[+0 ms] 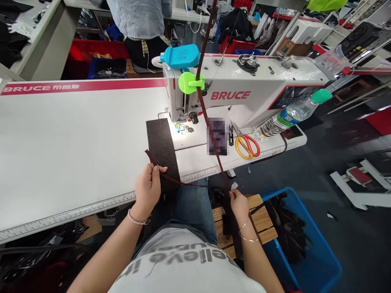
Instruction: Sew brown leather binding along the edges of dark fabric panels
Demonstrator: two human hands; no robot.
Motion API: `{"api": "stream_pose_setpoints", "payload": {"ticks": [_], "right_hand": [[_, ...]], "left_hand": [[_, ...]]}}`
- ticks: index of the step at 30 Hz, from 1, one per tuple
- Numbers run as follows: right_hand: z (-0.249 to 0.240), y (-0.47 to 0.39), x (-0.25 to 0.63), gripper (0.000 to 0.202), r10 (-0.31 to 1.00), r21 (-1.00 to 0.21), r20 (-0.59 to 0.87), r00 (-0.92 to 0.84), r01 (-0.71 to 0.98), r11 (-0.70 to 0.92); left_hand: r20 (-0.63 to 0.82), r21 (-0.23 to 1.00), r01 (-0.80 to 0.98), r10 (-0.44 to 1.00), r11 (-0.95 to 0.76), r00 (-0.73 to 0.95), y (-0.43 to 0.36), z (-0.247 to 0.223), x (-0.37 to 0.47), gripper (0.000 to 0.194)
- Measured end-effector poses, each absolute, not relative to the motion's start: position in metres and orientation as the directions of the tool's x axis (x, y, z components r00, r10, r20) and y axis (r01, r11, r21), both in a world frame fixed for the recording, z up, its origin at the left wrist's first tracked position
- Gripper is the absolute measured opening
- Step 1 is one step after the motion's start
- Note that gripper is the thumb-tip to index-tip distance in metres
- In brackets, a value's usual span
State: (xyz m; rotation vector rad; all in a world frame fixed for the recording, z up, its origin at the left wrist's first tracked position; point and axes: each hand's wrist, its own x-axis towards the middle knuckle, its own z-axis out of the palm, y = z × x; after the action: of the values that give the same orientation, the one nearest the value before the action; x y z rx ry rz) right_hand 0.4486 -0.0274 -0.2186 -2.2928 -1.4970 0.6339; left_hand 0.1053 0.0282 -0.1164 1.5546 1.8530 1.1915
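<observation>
My left hand is closed in a pinch on a narrow dark brown strip of binding tape, whose loose end sticks up past my fingers. The tape runs across my lap to my right hand, pinched on it above the wooden stool. Dark fabric hangs below the right fingers, and a small white scrap shows beside them. Another length of brown tape comes down from above, in front of the sewing machine. Near my left fingers, a dark brown textured panel lies over the table edge, left of the needle area.
Scissors with orange and red handles, a black thread snipper and a leaning water bottle are on the machine bed. A blue bin of dark pieces stands at right, beside the slatted wooden stool. Another person sits beyond the table.
</observation>
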Motion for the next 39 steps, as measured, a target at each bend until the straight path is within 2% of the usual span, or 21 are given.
{"api": "stream_pose_setpoints", "payload": {"ticks": [3, 6, 9, 12, 15, 18, 22, 25, 28, 31, 33, 36, 39], "right_hand": [[-0.214, -0.027, 0.44, 0.021, 0.926, -0.479, -0.092, 0.366, 0.799, -0.364], [-0.188, -0.017, 0.407, 0.022, 0.97, -0.63, 0.1, 0.221, 0.768, -0.11], [-0.154, -0.004, 0.358, 0.017, 0.97, -0.825, 0.238, 0.05, 0.537, 0.175], [-0.129, 0.008, 0.307, 0.019, 0.964, -0.917, 0.259, -0.061, 0.3, 0.265], [-0.118, 0.019, 0.271, 0.031, 0.968, -0.969, 0.186, -0.166, 0.133, 0.209], [-0.117, 0.026, 0.254, 0.038, 0.965, -0.998, 0.058, -0.255, 0.016, 0.065], [-0.118, 0.028, 0.253, 0.031, 0.939, -0.985, -0.13, -0.317, -0.068, -0.159], [-0.116, 0.027, 0.258, 0.025, 0.931, -0.97, -0.212, -0.297, -0.05, -0.236], [-0.112, 0.03, 0.264, 0.028, 0.927, -0.961, -0.247, -0.283, -0.048, -0.271], [-0.105, 0.037, 0.269, 0.032, 0.93, -0.945, -0.265, -0.255, -0.125, -0.303], [-0.101, 0.044, 0.272, 0.031, 0.934, -0.934, -0.273, -0.23, -0.17, -0.314], [-0.096, 0.055, 0.273, 0.029, 0.944, -0.927, -0.272, -0.187, -0.214, -0.309], [-0.092, 0.07, 0.27, 0.03, 0.96, -0.931, -0.238, -0.149, -0.246, -0.269]], "left_hand": [[0.176, 0.831, 0.555, 0.96, -0.025, -0.219, 0.027, -0.111, 0.104, 0.027], [0.145, 0.828, 0.561, 0.976, -0.028, -0.165, 0.026, -0.105, 0.103, 0.027], [0.114, 0.834, 0.551, 0.988, -0.037, -0.106, 0.025, -0.101, 0.103, 0.028], [0.11, 0.848, 0.525, 0.993, -0.074, -0.037, 0.024, -0.099, 0.103, 0.027], [0.128, 0.858, 0.5, 0.992, -0.119, 0.017, 0.024, -0.097, 0.102, 0.025], [0.121, 0.869, 0.481, 0.992, -0.121, 0.031, 0.024, -0.095, 0.1, 0.024], [0.158, 0.842, 0.512, 0.985, -0.171, 0.069, 0.025, -0.095, 0.096, 0.024], [0.224, 0.783, 0.553, 0.958, -0.286, 0.179, 0.029, -0.097, 0.09, 0.023], [0.264, 0.632, 0.664, 0.916, -0.4, 0.301, 0.035, -0.105, 0.084, 0.028], [0.263, 0.394, 0.821, 0.907, -0.413, 0.329, 0.039, -0.114, 0.082, 0.044], [0.246, 0.268, 0.873, 0.905, -0.408, 0.348, 0.036, -0.117, 0.086, 0.048], [0.221, 0.159, 0.889, 0.893, -0.429, 0.391, 0.024, -0.114, 0.099, 0.044], [0.214, 0.1, 0.881, 0.875, -0.463, 0.435, 0.014, -0.109, 0.111, 0.044]]}}
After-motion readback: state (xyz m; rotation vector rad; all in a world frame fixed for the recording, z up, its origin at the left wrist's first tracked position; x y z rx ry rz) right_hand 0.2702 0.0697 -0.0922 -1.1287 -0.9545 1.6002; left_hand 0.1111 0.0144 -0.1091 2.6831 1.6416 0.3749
